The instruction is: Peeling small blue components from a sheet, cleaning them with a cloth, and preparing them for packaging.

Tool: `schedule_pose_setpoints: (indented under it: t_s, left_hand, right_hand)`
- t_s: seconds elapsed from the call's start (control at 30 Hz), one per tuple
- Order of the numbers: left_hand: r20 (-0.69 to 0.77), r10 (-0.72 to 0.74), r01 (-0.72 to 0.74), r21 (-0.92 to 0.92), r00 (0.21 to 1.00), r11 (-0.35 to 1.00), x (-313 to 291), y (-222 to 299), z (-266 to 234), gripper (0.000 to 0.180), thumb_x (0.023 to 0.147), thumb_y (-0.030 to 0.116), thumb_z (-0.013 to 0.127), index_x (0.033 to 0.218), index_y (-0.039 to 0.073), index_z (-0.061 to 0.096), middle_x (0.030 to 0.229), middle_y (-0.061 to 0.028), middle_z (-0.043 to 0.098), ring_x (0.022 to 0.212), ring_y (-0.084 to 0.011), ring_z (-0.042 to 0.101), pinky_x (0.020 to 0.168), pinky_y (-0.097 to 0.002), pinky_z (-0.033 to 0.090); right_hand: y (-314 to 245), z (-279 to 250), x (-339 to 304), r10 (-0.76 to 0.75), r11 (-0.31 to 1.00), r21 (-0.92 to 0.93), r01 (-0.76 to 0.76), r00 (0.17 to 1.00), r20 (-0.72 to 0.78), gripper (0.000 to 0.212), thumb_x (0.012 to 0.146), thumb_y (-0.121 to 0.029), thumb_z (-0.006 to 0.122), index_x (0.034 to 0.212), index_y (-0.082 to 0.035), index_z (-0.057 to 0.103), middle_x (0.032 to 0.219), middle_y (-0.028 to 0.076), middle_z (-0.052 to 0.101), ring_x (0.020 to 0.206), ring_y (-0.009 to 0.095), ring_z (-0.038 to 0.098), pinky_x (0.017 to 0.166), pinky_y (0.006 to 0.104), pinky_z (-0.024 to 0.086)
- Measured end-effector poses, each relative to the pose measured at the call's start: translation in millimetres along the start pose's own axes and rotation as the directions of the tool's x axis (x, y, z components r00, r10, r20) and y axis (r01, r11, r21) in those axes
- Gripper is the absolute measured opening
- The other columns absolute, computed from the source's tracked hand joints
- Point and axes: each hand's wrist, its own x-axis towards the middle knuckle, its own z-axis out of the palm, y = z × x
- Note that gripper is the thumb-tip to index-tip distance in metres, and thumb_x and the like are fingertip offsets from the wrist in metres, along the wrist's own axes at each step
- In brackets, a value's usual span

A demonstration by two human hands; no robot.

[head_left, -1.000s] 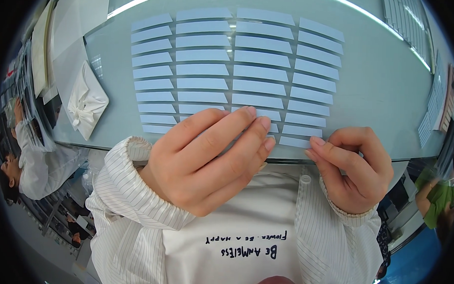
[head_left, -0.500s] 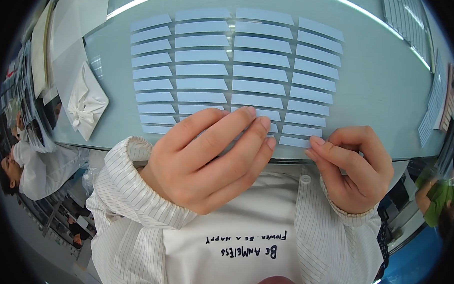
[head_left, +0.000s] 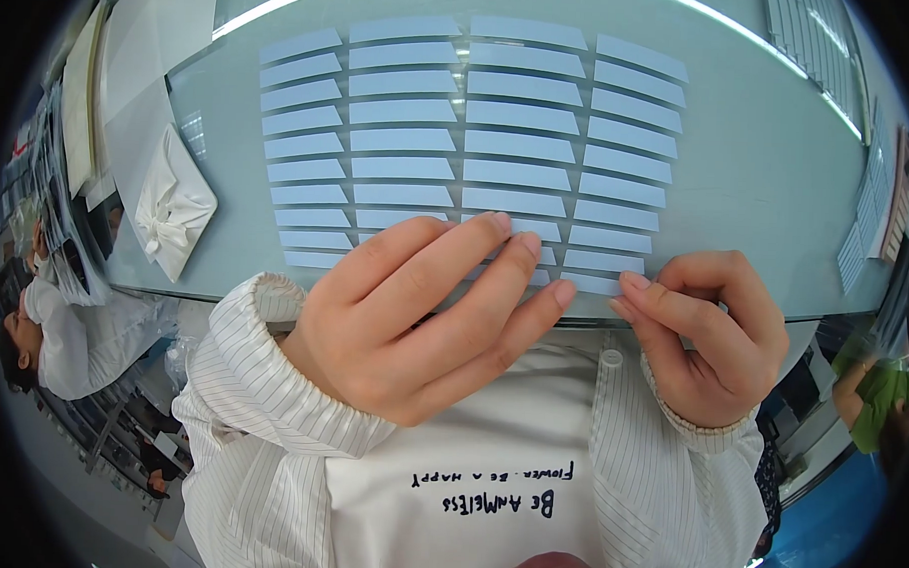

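Note:
Pale bluish-white strips with slanted ends (head_left: 523,117) lie in several rows and columns on the greenish glass tabletop (head_left: 758,184). My left hand (head_left: 423,323) rests over the near rows of the middle columns. Its fingers are stretched out and a little apart, with the fingertips on or just above the strips; what lies under the palm is hidden. At the near end of the rightmost column, the thumb and index finger of my right hand (head_left: 708,333) are pinched together at the right end of the nearest strip (head_left: 587,283).
On the left lies a folded white fabric piece with a bow (head_left: 167,209), near white sheets (head_left: 153,33). Striped sheets (head_left: 862,238) lie at the right edge. The table's near edge (head_left: 214,298) runs just below the strips. Other people are in the background on both sides.
My left little finger has stretched out to the right, away from the other fingers. The right hand and the strips have stayed in place.

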Motion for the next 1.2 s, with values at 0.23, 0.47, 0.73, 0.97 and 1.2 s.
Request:
schedule_pose_setpoints:
  t_s: [0.23, 0.47, 0.73, 0.97, 1.2]
  left_hand:
    - [-0.013, 0.019, -0.018, 0.071, 1.000, 0.997, 0.5, 1.1, 3.7, 0.035, 0.078, 0.013, 0.074, 0.112, 0.018, 0.079, 0.114, -0.0056, 0.068, 0.101, -0.0243, 0.066, 0.073, -0.0336, 0.054]
    - [0.006, 0.026, -0.027, 0.080, 1.000, 0.996, 1.1, 1.0, 2.1, 0.036, 0.079, 0.012, 0.074, 0.114, 0.018, 0.078, 0.115, -0.0059, 0.068, 0.101, -0.0243, 0.066, 0.074, -0.0337, 0.054]
    - [0.039, 0.034, -0.037, 0.087, 0.999, 0.996, 2.0, 1.3, 0.5, 0.037, 0.079, 0.011, 0.072, 0.115, 0.016, 0.078, 0.115, -0.0068, 0.068, 0.101, -0.0253, 0.066, 0.073, -0.0345, 0.053]
    - [0.039, 0.029, -0.033, 0.091, 0.999, 0.995, 3.0, 2.6, 0.2, 0.037, 0.079, 0.012, 0.072, 0.115, 0.016, 0.078, 0.114, -0.0071, 0.068, 0.100, -0.0259, 0.066, 0.073, -0.0350, 0.053]
    - [0.052, 0.029, -0.035, 0.111, 0.998, 0.993, 6.9, 5.0, -0.8, 0.033, 0.080, 0.010, 0.073, 0.112, 0.014, 0.077, 0.112, -0.0077, 0.069, 0.098, -0.0265, 0.067, 0.073, -0.0355, 0.053]
  right_hand:
    - [-0.5, -1.0, -0.1, 0.003, 1.000, 0.001, -0.003, 1.000, 0.002, 0.026, 0.066, 0.003, 0.087, 0.089, -0.003, 0.077, 0.080, 0.005, 0.063, 0.053, 0.011, 0.051, 0.046, 0.0240, 0.038]
    - [-0.6, -2.1, 0.1, 0.002, 1.000, -0.001, -0.002, 1.000, 0.011, 0.026, 0.067, 0.003, 0.087, 0.090, -0.003, 0.077, 0.079, 0.005, 0.063, 0.053, 0.011, 0.051, 0.046, 0.0240, 0.038]
    - [-0.4, -0.8, 0.3, 0.002, 1.000, 0.000, -0.002, 1.000, 0.006, 0.025, 0.067, 0.003, 0.087, 0.089, -0.003, 0.077, 0.080, 0.005, 0.062, 0.053, 0.011, 0.051, 0.046, 0.0239, 0.038]
    - [-1.2, -1.1, 0.2, 0.012, 1.000, -0.001, -0.012, 1.000, 0.012, 0.025, 0.067, 0.003, 0.087, 0.089, -0.003, 0.077, 0.079, 0.005, 0.062, 0.053, 0.011, 0.051, 0.046, 0.0238, 0.038]
    - [-0.6, -1.9, -0.6, 0.012, 1.000, 0.002, -0.012, 1.000, 0.016, 0.029, 0.066, 0.002, 0.088, 0.093, -0.004, 0.078, 0.080, 0.005, 0.061, 0.054, 0.011, 0.052, 0.047, 0.0239, 0.039]
